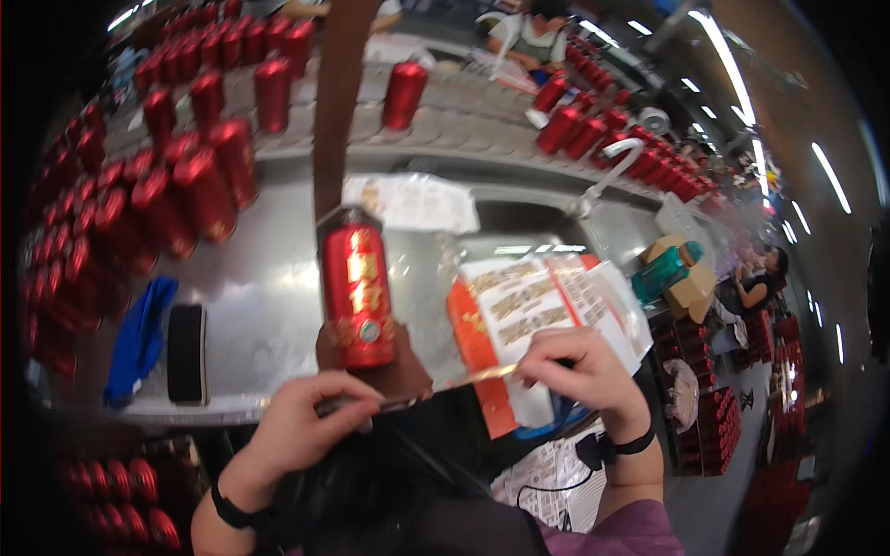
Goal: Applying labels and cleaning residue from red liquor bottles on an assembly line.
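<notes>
My left hand [311, 422] and my right hand [584, 371] are both closed, pinching a thin strip [473, 375] stretched between them. The strip is seen nearly edge-on, dark toward the left and pale gold toward the right; its exact kind is unclear. Just beyond the left hand is a glossy red bottle [366, 320] with gold lettering and a dark top. Its lower end meets a brown piece [403, 375] at the bench edge. To the right, near my right hand, printed sheets [519, 301] lie over an orange-and-white packet [468, 320].
Many red bottles [120, 222] crowd the metal bench [250, 278] at left. A blue cloth [139, 343] and black case [187, 352] lie there. A brown upright [343, 93] rises behind the bottle. A faucet [612, 167], teal bottle [663, 273] and open carton [693, 292] stand right. Other people work farther off.
</notes>
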